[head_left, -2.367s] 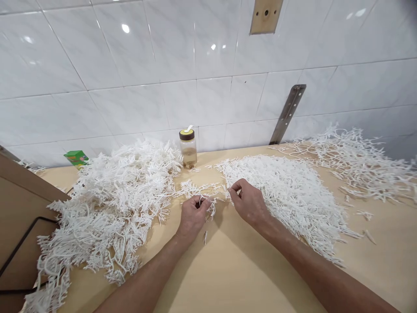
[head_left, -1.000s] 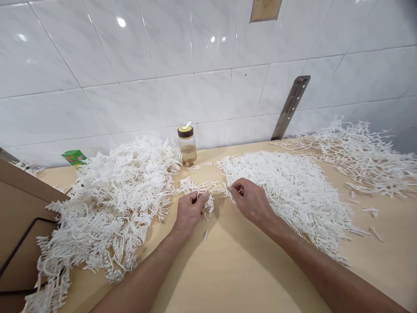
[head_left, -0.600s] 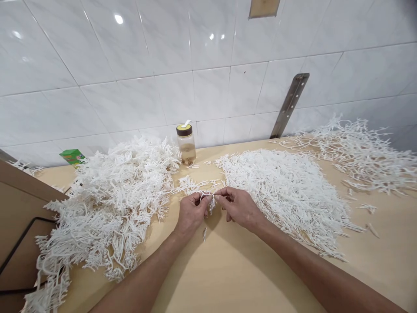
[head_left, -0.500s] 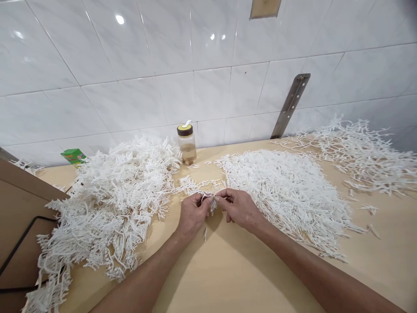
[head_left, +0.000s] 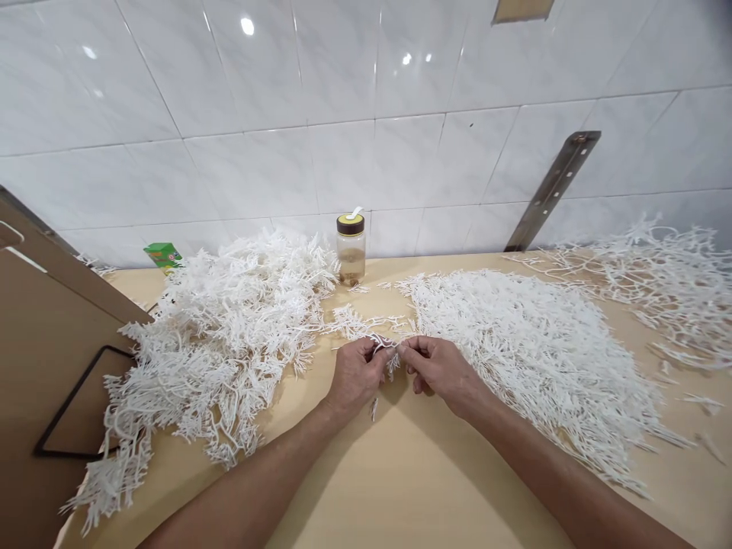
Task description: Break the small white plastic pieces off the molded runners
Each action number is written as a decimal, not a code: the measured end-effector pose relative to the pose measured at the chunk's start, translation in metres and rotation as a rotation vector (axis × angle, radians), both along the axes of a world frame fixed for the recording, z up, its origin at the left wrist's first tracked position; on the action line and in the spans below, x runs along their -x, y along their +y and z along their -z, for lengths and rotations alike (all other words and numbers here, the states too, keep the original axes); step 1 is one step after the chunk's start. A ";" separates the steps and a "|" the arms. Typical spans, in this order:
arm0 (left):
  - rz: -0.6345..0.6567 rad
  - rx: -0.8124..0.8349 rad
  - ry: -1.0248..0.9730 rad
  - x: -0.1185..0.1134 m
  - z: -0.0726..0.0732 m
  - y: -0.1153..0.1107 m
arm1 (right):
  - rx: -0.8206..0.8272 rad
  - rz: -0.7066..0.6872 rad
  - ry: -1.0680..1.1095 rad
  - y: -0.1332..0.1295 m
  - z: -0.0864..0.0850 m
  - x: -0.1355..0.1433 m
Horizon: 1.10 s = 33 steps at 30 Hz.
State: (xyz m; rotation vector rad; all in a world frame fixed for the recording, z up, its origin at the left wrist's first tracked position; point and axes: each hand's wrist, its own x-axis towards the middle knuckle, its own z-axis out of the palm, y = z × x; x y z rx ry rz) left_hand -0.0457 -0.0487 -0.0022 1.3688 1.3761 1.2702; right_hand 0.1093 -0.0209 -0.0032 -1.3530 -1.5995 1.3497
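Between my fingertips is a small white branched plastic sprig [head_left: 392, 364], its fringed end hanging down. My left hand [head_left: 359, 374] pinches one part of it, with a white stem curving over the fingers. Right beside it, my right hand [head_left: 439, 369] pinches the same sprig between thumb and forefinger. The fingertips of both hands nearly meet, so the middle of the sprig is partly hidden. A tiny loose white piece [head_left: 374, 409] lies on the table [head_left: 389, 488] just below my left hand.
A tangled heap of white branched pieces [head_left: 229, 335] lies left, a flatter pile of sprigs [head_left: 531, 351] right, and bare stems [head_left: 675, 282] far right. Behind stand a lidded bottle [head_left: 351, 259] and a green box [head_left: 163, 255]. A brown board [head_left: 51, 366] borders the left.
The whole view has shifted, so the table things appear farther right and the brown board shows more. Both hands keep their pinch on the sprig, almost unmoved relative to the table.
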 end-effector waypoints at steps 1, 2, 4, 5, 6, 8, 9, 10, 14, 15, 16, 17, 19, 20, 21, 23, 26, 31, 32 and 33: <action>-0.003 0.004 0.000 0.000 0.000 0.000 | -0.015 -0.006 -0.019 0.000 0.000 0.000; -0.005 0.007 0.003 0.000 -0.001 -0.001 | -0.037 -0.011 -0.042 -0.001 0.000 0.001; -0.014 0.009 0.028 0.000 -0.002 -0.002 | -0.092 -0.017 -0.085 -0.003 -0.002 0.002; -0.020 0.005 0.050 0.000 -0.002 -0.002 | -0.117 -0.014 -0.099 -0.005 -0.004 0.003; -0.026 -0.003 0.074 0.001 -0.003 -0.002 | -0.137 -0.008 -0.106 -0.006 -0.005 0.004; -0.026 -0.016 0.108 0.002 -0.003 -0.002 | -0.162 0.009 -0.111 -0.008 -0.008 0.006; -0.023 -0.016 0.116 0.002 -0.002 -0.002 | -0.170 0.013 -0.110 -0.009 -0.009 0.007; -0.018 -0.013 0.119 0.003 -0.002 -0.001 | -0.178 0.013 -0.113 -0.009 -0.009 0.008; -0.017 -0.012 0.108 0.004 0.001 0.002 | -0.265 0.026 -0.167 -0.009 -0.003 0.011; -0.027 -0.014 0.110 0.004 0.001 0.002 | -0.301 0.035 -0.187 -0.009 -0.001 0.011; -0.022 -0.012 0.119 0.004 0.001 0.003 | -0.340 0.046 -0.205 -0.009 0.001 0.012; -0.026 -0.004 0.132 0.004 0.001 0.003 | -0.379 0.057 -0.221 -0.009 0.003 0.013; -0.032 0.004 0.152 0.005 0.000 0.004 | -0.457 0.083 -0.249 -0.009 0.005 0.014; -0.033 -0.004 0.157 0.005 0.000 0.004 | -0.489 0.098 -0.256 -0.009 0.006 0.015; -0.022 -0.007 0.168 0.006 -0.001 0.005 | -0.509 0.108 -0.253 -0.009 0.006 0.015; -0.013 -0.013 0.174 0.006 -0.002 0.005 | -0.520 0.119 -0.227 -0.010 0.006 0.016; 0.001 -0.005 0.164 0.007 -0.003 0.006 | -0.511 0.112 -0.182 -0.010 0.005 0.016; 0.007 0.013 0.161 0.007 -0.003 0.008 | -0.545 0.122 -0.182 -0.009 0.006 0.015; 0.002 0.013 0.163 0.007 -0.002 0.008 | -0.554 0.123 -0.186 -0.009 0.007 0.015; -0.004 0.012 0.166 0.007 -0.001 0.009 | -0.562 0.125 -0.191 -0.009 0.008 0.016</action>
